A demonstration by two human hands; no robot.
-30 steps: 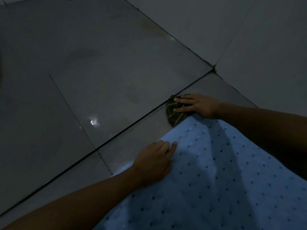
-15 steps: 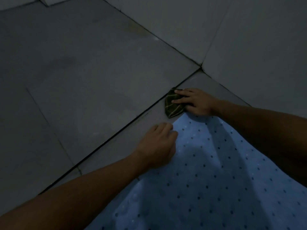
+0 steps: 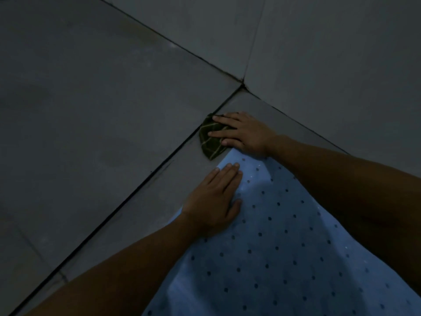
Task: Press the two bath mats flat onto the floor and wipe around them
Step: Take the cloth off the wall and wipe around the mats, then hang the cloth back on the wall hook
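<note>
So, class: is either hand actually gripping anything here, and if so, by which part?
Nothing is gripped. The right hand presses straight fingers flat on top of the dark green cloth; the left hand lies flat on the blue mat near its corner.

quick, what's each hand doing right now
Left hand: open, fingers straight, pressing flat on the blue mat.
Right hand: open, fingers straight, pressing the dark cloth onto the floor.
</note>
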